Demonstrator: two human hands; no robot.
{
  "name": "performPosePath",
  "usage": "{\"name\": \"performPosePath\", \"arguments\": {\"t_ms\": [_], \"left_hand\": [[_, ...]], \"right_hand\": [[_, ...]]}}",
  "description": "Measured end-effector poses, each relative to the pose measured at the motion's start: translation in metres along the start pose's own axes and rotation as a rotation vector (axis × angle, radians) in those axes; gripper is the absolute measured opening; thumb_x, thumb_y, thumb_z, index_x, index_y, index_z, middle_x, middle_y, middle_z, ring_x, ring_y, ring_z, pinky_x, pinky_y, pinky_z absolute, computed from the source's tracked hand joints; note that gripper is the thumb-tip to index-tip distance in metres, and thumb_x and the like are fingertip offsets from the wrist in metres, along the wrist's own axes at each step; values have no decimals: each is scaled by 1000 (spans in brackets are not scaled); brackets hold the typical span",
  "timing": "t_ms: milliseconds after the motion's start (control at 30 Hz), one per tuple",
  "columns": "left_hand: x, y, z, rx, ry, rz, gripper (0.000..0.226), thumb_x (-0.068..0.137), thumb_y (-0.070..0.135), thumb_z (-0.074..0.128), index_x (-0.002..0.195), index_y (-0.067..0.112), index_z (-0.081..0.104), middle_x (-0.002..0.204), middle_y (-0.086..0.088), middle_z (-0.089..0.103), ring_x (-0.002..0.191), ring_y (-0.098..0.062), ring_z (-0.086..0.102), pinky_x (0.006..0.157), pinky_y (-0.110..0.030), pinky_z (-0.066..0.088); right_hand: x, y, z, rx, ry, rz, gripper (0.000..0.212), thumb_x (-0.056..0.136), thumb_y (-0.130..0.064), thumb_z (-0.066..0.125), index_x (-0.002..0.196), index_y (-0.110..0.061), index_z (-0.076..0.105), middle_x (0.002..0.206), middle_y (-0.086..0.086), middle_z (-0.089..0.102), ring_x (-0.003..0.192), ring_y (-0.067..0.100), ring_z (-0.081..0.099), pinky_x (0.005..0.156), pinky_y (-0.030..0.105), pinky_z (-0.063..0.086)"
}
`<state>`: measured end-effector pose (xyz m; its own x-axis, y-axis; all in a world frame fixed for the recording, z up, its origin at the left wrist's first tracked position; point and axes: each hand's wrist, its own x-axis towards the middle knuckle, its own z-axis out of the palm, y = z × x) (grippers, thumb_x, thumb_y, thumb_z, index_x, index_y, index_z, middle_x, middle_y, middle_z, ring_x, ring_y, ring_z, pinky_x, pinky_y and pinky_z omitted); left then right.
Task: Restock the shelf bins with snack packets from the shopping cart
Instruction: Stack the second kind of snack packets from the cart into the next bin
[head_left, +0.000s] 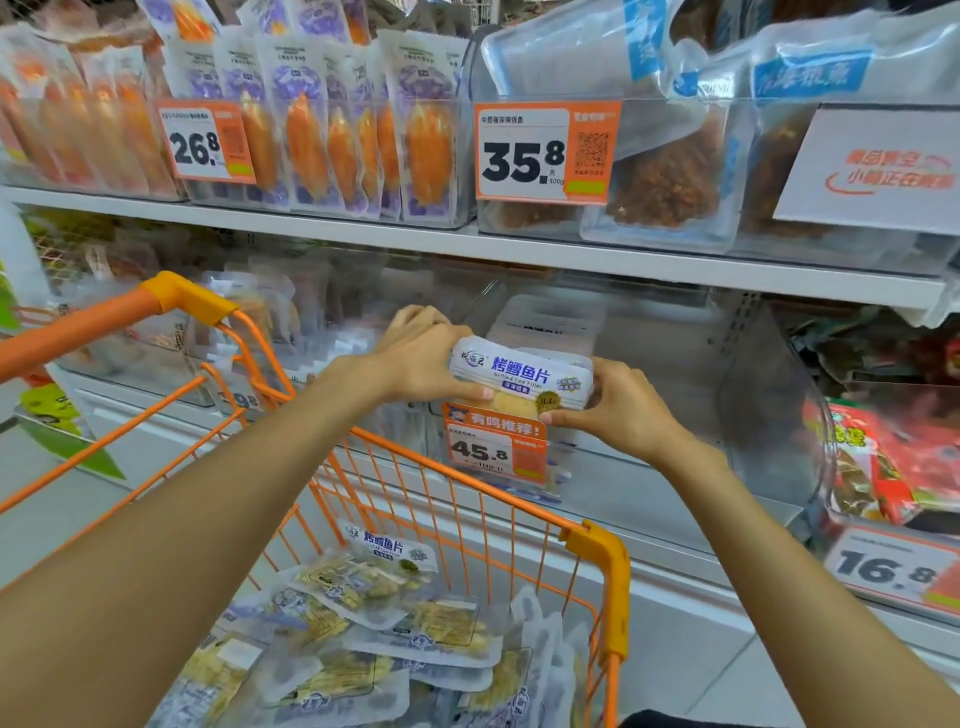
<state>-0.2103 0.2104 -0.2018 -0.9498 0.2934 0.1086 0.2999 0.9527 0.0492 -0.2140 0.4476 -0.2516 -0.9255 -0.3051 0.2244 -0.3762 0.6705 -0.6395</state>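
Both hands hold a stack of white cod-fillet snack packets (519, 376) at the front of a clear shelf bin (691, 374) on the lower shelf. My left hand (426, 358) grips the stack's left end, thumb underneath. My right hand (618, 408) pinches its right end. The stack sits just above the bin's orange 45.8 price tag (493, 447). More white packets (545, 325) stand deeper in the bin. Below my arms, the orange shopping cart (597, 551) holds several loose packets of the same snack (379, 618).
The upper shelf carries bins of orange-and-purple packets (332, 130) tagged 26.8 and brown dried-snack bags (670, 176) tagged 35.8. A bin of red packets (893, 467) tagged 16.8 stands to the right. The cart handle (104, 317) crosses at the left.
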Motion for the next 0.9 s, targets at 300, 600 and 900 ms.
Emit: {"name": "performPosePath", "arguments": {"t_ms": [300,600,900], "left_hand": [[10,13,-13,219,-247,114,57,93,48,52,145,34,35,136,1,53,128,-23,41,104,-37,25],[12,12,-16,261,-78,201,46,80,46,71,120,25,66,117,7,68,109,-12,60,88,-28,34],[27,28,-14,358,-187,200,44,79,37,75,118,19,66,119,3,66,110,-19,58,94,-34,44]], "right_hand": [[6,-13,-12,-58,-202,10,65,74,-24,80,131,-18,50,126,2,51,102,17,56,87,32,50],[7,-13,-19,-216,-218,-1,41,73,-29,81,111,-20,70,98,-5,66,77,10,57,74,28,46],[17,-8,-8,-284,-214,56,49,67,-31,85,111,-21,65,70,-12,41,61,6,41,69,29,36]]}}
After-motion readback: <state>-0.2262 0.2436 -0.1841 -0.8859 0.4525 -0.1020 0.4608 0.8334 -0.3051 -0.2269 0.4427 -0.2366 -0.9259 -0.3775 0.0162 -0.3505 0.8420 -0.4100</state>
